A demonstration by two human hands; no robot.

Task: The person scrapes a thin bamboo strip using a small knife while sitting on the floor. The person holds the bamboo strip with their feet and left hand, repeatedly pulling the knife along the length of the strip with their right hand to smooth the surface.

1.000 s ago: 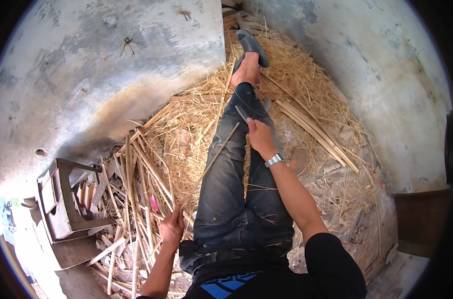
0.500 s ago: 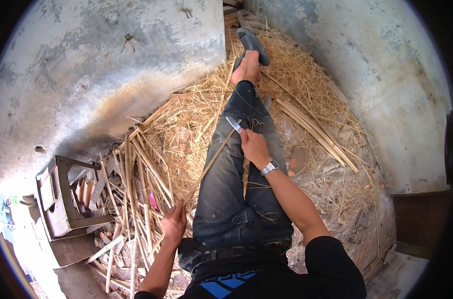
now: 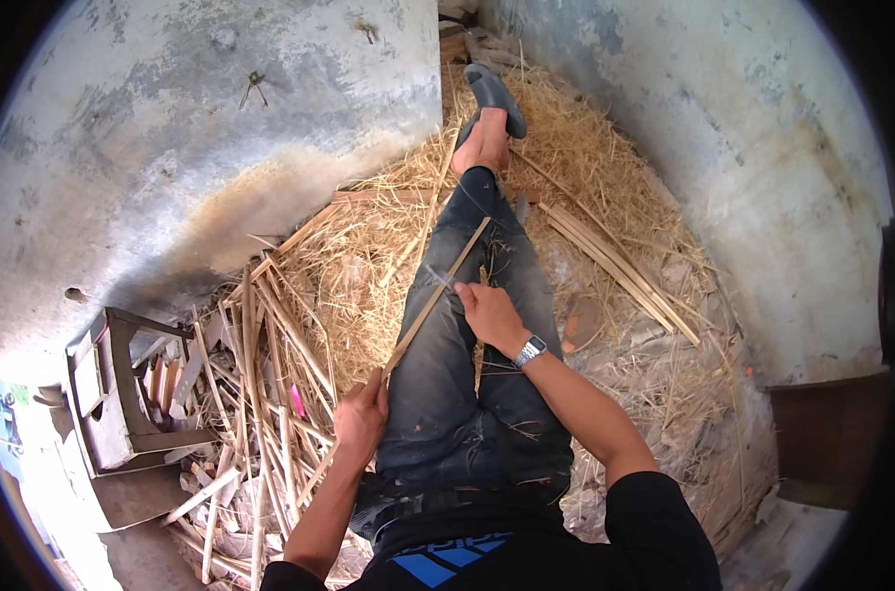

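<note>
One thin wooden strip [image 3: 427, 311] slants across the dark trousers [image 3: 428, 399] near the middle of the frame, its lower end in the left hand [image 3: 361, 418], whose fingers [image 3: 372, 388] are clenched on it. Just right of centre, the right hand [image 3: 493, 317] grasps a knife [image 3: 433, 271], fingers wrapped round it; the metal crosses the strip and points to the upper left. Whether it bites into the wood is too small to tell. A metal watch [image 3: 531, 350] is worn just behind that hand. At the top of the frame, a grey sandal [image 3: 498, 97] is on a bare foot [image 3: 485, 143] above straw [image 3: 575, 128]. Several pale slats [image 3: 620, 276] lie side by side right of the legs. Many loose sticks [image 3: 257, 369] are heaped at the lower left, a pink scrap [image 3: 298, 401] among them, beside a box-like wooden frame [image 3: 132, 443].
</note>
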